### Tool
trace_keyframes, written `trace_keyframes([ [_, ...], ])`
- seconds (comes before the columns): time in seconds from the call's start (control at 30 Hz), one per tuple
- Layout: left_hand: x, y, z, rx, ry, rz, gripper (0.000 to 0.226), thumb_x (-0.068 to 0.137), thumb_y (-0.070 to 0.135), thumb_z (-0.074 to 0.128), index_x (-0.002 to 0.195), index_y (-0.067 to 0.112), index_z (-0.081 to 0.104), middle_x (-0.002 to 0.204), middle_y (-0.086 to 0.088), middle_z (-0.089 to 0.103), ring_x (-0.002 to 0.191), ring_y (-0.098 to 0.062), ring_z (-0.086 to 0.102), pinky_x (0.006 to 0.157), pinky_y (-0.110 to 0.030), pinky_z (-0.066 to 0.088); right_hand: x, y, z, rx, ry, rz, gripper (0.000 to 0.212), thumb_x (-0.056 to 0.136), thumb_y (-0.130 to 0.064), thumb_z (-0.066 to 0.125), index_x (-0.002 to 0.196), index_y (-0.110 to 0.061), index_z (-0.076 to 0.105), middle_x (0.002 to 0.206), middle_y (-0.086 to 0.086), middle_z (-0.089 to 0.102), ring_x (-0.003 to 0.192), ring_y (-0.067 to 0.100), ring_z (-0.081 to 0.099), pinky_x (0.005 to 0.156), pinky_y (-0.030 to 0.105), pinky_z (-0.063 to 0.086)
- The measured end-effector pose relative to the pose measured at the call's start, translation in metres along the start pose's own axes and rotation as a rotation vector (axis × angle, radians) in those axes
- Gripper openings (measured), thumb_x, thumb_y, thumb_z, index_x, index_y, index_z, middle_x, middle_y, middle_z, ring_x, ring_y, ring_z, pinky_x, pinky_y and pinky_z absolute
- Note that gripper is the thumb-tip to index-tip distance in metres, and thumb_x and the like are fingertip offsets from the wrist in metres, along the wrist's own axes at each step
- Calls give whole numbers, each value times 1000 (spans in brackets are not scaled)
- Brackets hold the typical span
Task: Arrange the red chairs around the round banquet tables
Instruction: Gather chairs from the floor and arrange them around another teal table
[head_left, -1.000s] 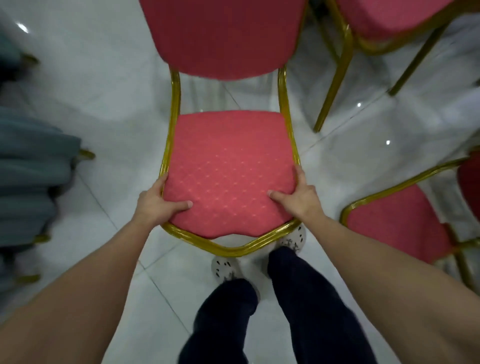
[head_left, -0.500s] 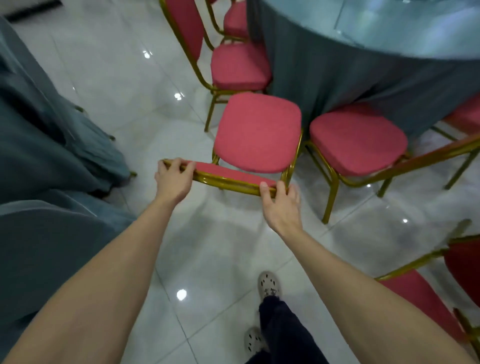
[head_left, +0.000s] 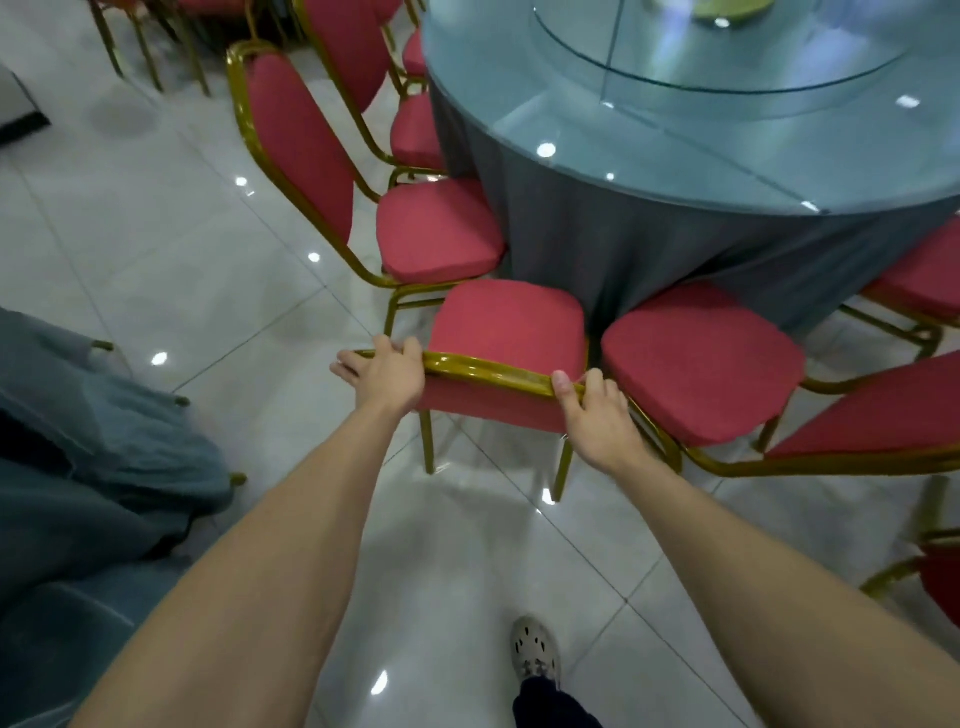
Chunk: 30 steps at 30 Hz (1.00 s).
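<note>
Tile floor (head_left: 182, 249); chair back (head_left: 488, 401) in L hand (head_left: 387, 376), R hand (head_left: 597, 415) grip.

1. The left hand (head_left: 387, 376) and right hand (head_left: 597, 415) both grip the gold top rail of a red chair (head_left: 511, 325), one near each end, with fingers curled over the rail.
2. The chair stands upright with its seat pointing at the round table (head_left: 649, 249), its front edge right at the hanging grey-blue tablecloth.
3. A second chair (head_left: 436, 228) sits just to its left and a third chair (head_left: 701, 358) just to its right, both facing the table.
4. The table has a glass top carrying a glass turntable (head_left: 727, 52).
5. The floor (head_left: 182, 234) is pale glossy tile, and one shoe (head_left: 535, 652) shows at the bottom.
6. Grey cloth (head_left: 78, 441) fills the left edge, possibly draped over other furniture.
</note>
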<state>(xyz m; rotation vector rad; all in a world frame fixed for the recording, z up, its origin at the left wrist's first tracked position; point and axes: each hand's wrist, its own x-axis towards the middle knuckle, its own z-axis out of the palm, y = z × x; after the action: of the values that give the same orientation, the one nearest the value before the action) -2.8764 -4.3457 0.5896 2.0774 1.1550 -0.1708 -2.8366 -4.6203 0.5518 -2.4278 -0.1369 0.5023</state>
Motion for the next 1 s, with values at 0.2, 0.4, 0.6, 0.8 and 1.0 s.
trace_keyframes([
  [0.2, 35, -2, -15, 61, -28, 45, 54, 111, 52, 28, 151, 18, 42, 173, -29, -6, 161, -45, -20, 129, -62, 7, 7, -27, 11, -11, -31, 43, 70, 101, -81, 20, 123, -21, 47, 127, 8, 51, 123, 29, 47, 104, 54, 47],
  [0.4, 69, -4, -26, 119, -72, 118, 49, 109, 43, 27, 144, 14, 43, 169, -38, 3, 159, -50, -22, 128, -64, -2, 7, -47, 29, -24, 70, 52, 66, 100, -81, 23, 111, -21, 49, 116, 3, 53, 115, 26, 51, 96, 51, 49],
  [0.6, 109, -16, -70, 177, -166, 245, 30, 110, 40, 28, 124, 19, 45, 159, -33, 23, 157, -53, -3, 128, -69, 5, -30, -79, 87, -48, 80, 110, 69, 88, -93, 41, 107, -26, 41, 113, -4, 45, 114, 21, 45, 94, 47, 48],
  [0.8, 120, -22, -84, 278, -229, 280, 44, 107, 47, 30, 136, 16, 44, 166, -37, 13, 158, -54, -7, 129, -66, 1, -49, -101, 105, -44, 122, 218, 82, 80, -104, 28, 110, -29, 41, 111, -6, 45, 110, 20, 47, 91, 49, 51],
  [1.0, 119, -16, -77, 277, -213, 319, 51, 107, 49, 33, 145, 16, 43, 169, -35, 3, 160, -52, -16, 129, -63, 8, -42, -105, 99, -95, 132, 234, 75, 90, -93, 21, 114, -25, 42, 114, 0, 48, 111, 23, 51, 96, 51, 51],
])
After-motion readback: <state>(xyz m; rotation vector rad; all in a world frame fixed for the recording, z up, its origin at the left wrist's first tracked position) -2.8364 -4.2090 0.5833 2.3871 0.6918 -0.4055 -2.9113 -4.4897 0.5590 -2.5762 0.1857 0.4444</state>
